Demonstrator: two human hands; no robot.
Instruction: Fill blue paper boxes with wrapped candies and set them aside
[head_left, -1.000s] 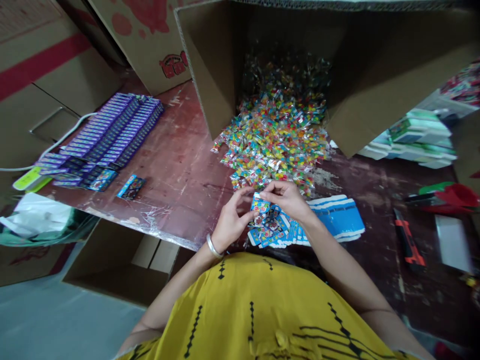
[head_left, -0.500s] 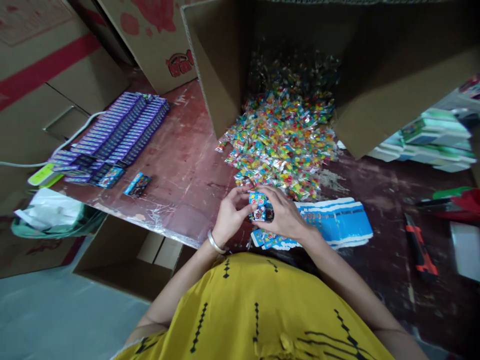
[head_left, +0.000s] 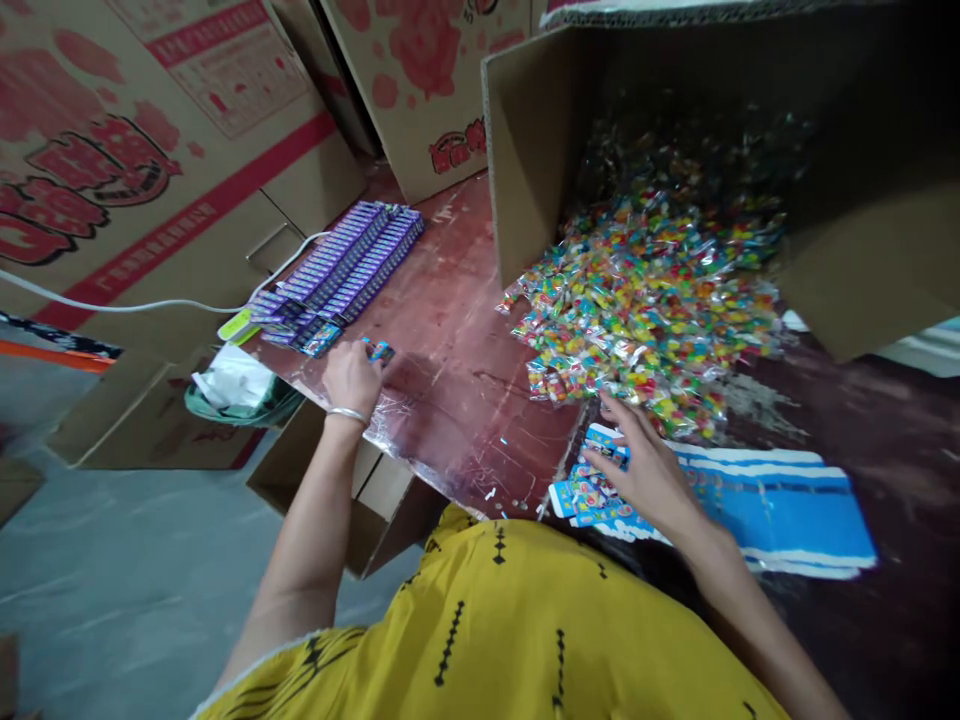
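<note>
My left hand [head_left: 352, 380], with a bangle at its wrist, is closed at the left part of the table. Its fingers are at a small blue printed box [head_left: 382, 352], and the hand hides part of what it grips. Beside it, a row of small purple-edged boxes [head_left: 352, 265] stands packed together, with a blue-faced box [head_left: 322, 340] at the near end. My right hand [head_left: 649, 470] is open, fingers apart, over flat blue printed cartons [head_left: 795, 510]. Its fingertips are near a heap of small clear packets of colourful candy [head_left: 645, 310].
A large open carton [head_left: 525, 170] lies on its side around the candy heap. Printed cardboard boxes [head_left: 187, 150] stand at the back left. A white cable [head_left: 150, 305] runs to the purple row. Below the table edge are an open box [head_left: 390, 500] and a green-rimmed container [head_left: 240, 395].
My hands have parted from around a small blue box. The left has gone left to the packed row; the right has opened over the flat cartons. The view has turned left.
</note>
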